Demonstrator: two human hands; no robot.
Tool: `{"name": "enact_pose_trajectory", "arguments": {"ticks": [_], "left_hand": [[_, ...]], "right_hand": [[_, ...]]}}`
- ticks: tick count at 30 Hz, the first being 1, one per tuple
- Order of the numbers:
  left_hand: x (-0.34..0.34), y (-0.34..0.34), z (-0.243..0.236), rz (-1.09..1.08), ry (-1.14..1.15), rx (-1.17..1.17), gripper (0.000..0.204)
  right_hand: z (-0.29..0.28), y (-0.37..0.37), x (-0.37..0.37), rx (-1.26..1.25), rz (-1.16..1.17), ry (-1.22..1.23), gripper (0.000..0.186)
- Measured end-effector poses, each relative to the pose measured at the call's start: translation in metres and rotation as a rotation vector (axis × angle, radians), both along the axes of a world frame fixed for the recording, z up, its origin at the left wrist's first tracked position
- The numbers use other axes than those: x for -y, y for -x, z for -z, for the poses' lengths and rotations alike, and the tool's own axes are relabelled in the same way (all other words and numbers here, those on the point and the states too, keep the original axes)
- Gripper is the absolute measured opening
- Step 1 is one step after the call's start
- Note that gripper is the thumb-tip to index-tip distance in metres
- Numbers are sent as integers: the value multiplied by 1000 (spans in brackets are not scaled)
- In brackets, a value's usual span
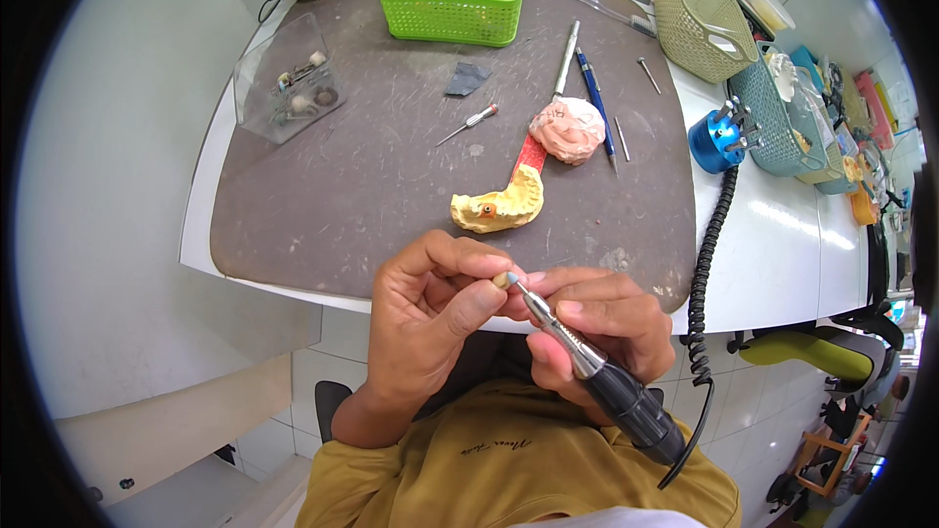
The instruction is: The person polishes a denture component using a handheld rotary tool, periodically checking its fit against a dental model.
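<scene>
Near the table's front edge, my left hand (421, 318) is closed, with a small tooth-coloured dental crown (502, 281) pinched between thumb and fingertips. My right hand (621, 318) grips a rotary handpiece (631, 406) with a black body and a metal nose, pointing up and left. Its pale blue polishing tip (514, 278) meets the crown or sits right beside it; contact is too small to tell. Just beyond my hands lies a yellow dental cast (501, 205) with an orange-ringed hole. A red strip (529, 154) runs from it to a pink-white plaster model (567, 131).
Beyond lie a small screwdriver (469, 123), a dark scrap (468, 79), a metal-handled tool (567, 59) and a blue pen (595, 98). A clear box (256, 103) stands left, a green basket (450, 24) at the back. The handpiece's coiled cord (700, 279) hangs right, near a blue bur holder (717, 142).
</scene>
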State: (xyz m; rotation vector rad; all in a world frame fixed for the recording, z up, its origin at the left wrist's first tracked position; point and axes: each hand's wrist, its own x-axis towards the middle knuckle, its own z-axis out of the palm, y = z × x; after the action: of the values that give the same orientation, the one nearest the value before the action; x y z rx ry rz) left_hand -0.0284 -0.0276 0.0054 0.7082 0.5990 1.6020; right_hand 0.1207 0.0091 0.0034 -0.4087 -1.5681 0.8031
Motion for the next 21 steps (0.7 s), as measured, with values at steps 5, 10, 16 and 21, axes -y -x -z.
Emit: {"name": "enact_pose_trajectory", "arguments": {"ticks": [5,10,16,21], "left_hand": [[0,-1,0,-13,-10,-20,10],[0,-1,1,-8,-24,-20,10],[0,0,1,-4,-26,-18,9],[0,0,0,5,-17,-18,9]], "right_hand": [[-1,0,0,-4,-6,7,39],[-5,-2,-2,22,-9,1,37],[-6,-3,-1,29,-15,17,37],[-2,-1,1,-24,-11,52,39]]}}
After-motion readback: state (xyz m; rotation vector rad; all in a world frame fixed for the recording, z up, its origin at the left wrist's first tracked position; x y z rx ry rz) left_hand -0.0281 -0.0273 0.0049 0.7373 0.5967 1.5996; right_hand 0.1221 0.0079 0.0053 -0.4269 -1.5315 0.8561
